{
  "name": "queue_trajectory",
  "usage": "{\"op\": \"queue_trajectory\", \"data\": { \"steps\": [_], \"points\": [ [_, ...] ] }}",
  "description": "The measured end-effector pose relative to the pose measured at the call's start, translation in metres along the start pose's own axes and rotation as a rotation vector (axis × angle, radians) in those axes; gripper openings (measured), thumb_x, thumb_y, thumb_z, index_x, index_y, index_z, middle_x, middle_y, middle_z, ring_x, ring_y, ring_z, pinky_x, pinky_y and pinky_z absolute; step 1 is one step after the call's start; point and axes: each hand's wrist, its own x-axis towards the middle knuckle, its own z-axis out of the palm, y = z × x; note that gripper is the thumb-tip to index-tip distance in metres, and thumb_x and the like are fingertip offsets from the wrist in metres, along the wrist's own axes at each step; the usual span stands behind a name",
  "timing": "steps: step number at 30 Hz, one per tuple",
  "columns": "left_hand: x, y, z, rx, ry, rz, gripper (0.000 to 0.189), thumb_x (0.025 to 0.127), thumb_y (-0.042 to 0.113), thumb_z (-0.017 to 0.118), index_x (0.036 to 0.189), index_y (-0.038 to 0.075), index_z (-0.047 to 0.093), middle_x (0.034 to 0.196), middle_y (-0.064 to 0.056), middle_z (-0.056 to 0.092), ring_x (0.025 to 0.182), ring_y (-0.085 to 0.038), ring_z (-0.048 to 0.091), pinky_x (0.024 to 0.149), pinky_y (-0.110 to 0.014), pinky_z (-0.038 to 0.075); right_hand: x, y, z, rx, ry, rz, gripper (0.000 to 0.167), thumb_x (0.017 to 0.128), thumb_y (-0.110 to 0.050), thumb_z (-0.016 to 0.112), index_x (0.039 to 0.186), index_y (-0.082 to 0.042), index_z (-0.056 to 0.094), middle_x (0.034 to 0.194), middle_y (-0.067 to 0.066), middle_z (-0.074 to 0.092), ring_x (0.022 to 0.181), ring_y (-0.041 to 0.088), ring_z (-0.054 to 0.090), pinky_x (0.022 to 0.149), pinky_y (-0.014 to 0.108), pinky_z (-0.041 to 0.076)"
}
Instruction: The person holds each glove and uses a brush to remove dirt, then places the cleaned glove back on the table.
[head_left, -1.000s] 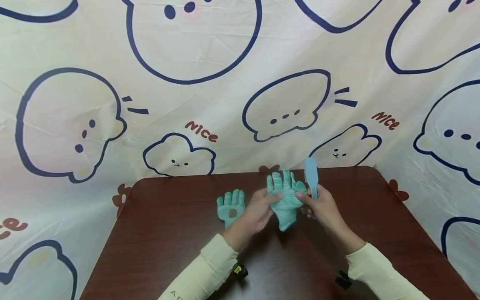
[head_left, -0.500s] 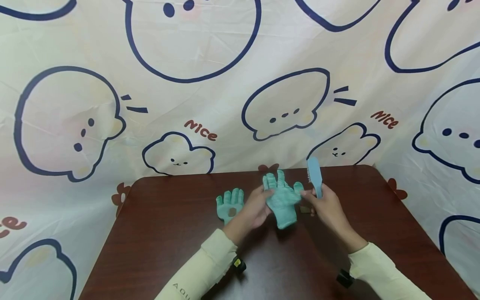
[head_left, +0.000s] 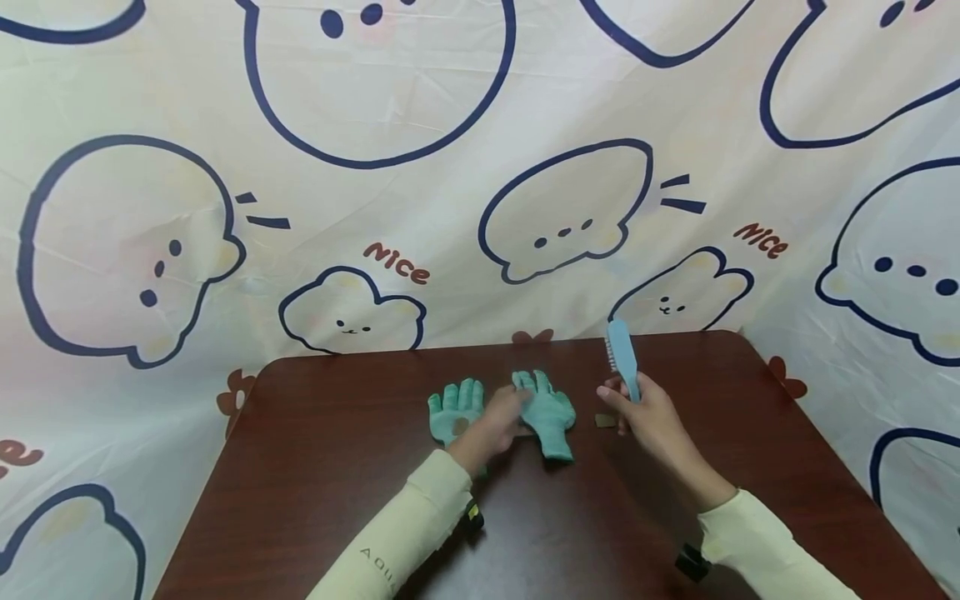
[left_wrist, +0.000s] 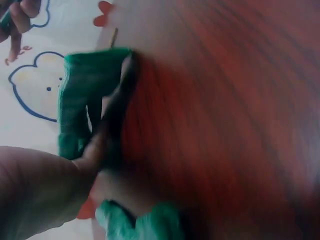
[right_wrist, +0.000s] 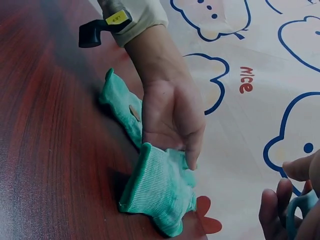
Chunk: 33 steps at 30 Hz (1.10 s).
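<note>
My left hand (head_left: 497,423) holds a green knit glove (head_left: 551,421) by its left side, thumb on top and the other fingers hidden under it. The glove's fingers point away from me, and its cuff (right_wrist: 142,187) hangs low over the table in the right wrist view. A second green glove (head_left: 447,407) lies to the left, a round brown spot (head_left: 460,426) on its palm, partly covered by my left hand and wrist. My right hand (head_left: 647,414) grips a light blue brush (head_left: 622,354) by the handle, head upright and bristles facing left, apart from the gloves.
A small flat brownish piece (head_left: 604,421) lies on the dark wooden table (head_left: 337,508) beside my right fingertips. Behind the table hangs a white cloth (head_left: 442,208) with cartoon outlines. A black device (head_left: 692,562) is strapped at the right wrist.
The held glove has moved left and down toward the table. My right fingers have come off it, and the right hand with the brush stays to the right.
</note>
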Motion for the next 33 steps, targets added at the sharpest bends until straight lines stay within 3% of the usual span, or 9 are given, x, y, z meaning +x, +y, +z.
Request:
{"op": "queue_trajectory", "data": {
  "steps": [7,10,14,15,17,19,23,26,33],
  "points": [
    [-0.012,0.027,-0.009,0.345,0.052,0.005,0.049,0.106,0.018,0.047,0.146,-0.011,0.045,0.155,-0.025,0.041,0.144,-0.039,0.042,0.115,-0.055,0.044,0.0,0.001,0.003,0.011,-0.028,-0.001,0.039,0.102,-0.04,0.064,0.104,-0.003,0.05,0.106,0.017,0.057,0.065,0.015,0.055,0.063,0.029,0.056],
    [-0.021,0.044,-0.019,0.565,0.043,0.0,0.035,0.107,0.022,0.046,0.115,-0.008,0.063,0.116,-0.018,0.065,0.103,-0.028,0.065,0.09,-0.041,0.056,-0.001,0.0,0.004,0.009,-0.043,-0.003,0.041,0.1,-0.042,0.065,0.101,-0.004,0.048,0.111,0.017,0.058,0.066,0.016,0.055,0.064,0.029,0.057],
    [-0.041,0.066,-0.036,0.814,0.014,0.061,0.033,0.108,0.024,0.048,0.105,-0.002,0.068,0.098,-0.013,0.069,0.077,-0.022,0.065,0.071,-0.032,0.054,-0.002,0.001,0.004,0.007,-0.055,-0.011,0.038,0.101,-0.038,0.065,0.102,-0.004,0.048,0.104,0.015,0.057,0.066,0.017,0.054,0.063,0.03,0.056],
    [-0.047,0.07,-0.04,0.847,0.026,0.073,0.032,0.107,0.023,0.05,0.113,-0.002,0.069,0.106,-0.013,0.07,0.083,-0.022,0.068,0.076,-0.033,0.056,-0.002,0.001,0.004,0.005,-0.055,-0.014,0.038,0.101,-0.038,0.065,0.102,-0.004,0.049,0.102,0.015,0.057,0.066,0.017,0.054,0.063,0.03,0.056],
    [-0.054,0.074,-0.048,0.968,0.085,0.102,0.038,0.105,0.024,0.055,0.13,-0.004,0.063,0.125,-0.018,0.068,0.095,-0.028,0.07,0.083,-0.037,0.059,-0.002,0.002,0.003,0.004,-0.054,-0.017,0.036,0.102,-0.036,0.064,0.102,-0.003,0.049,0.102,0.015,0.057,0.065,0.017,0.053,0.062,0.031,0.056],
    [-0.057,0.07,-0.055,1.129,0.189,0.081,0.046,0.103,0.029,0.061,0.132,-0.006,0.059,0.122,-0.021,0.068,0.097,-0.03,0.068,0.086,-0.043,0.058,-0.002,0.002,0.003,-0.002,-0.051,-0.023,0.037,0.102,-0.037,0.064,0.101,-0.003,0.048,0.107,0.015,0.057,0.065,0.017,0.053,0.061,0.031,0.056],
    [-0.056,0.05,-0.067,1.404,0.373,-0.058,0.074,0.095,0.045,0.07,0.139,-0.012,0.05,0.127,-0.03,0.063,0.11,-0.042,0.064,0.092,-0.057,0.057,-0.001,0.003,0.004,-0.006,-0.062,-0.013,0.04,0.101,-0.039,0.065,0.104,-0.002,0.05,0.094,0.011,0.055,0.064,0.016,0.053,0.062,0.032,0.056],
    [-0.052,0.033,-0.073,1.445,0.417,-0.127,0.082,0.093,0.05,0.071,0.141,-0.013,0.047,0.132,-0.034,0.057,0.118,-0.048,0.059,0.096,-0.064,0.054,-0.002,0.004,0.005,-0.014,-0.069,0.0,0.043,0.1,-0.041,0.065,0.109,-0.001,0.053,0.081,0.007,0.05,0.063,0.016,0.053,0.062,0.034,0.056],
    [-0.037,0.021,-0.083,1.391,0.476,-0.14,0.085,0.09,0.047,0.076,0.142,-0.012,0.045,0.132,-0.034,0.051,0.117,-0.049,0.054,0.094,-0.062,0.053,-0.001,0.006,0.007,-0.016,-0.077,0.02,0.044,0.1,-0.043,0.066,0.106,-0.003,0.05,0.074,0.003,0.049,0.062,0.017,0.053,0.06,0.036,0.055]
  ]
}}
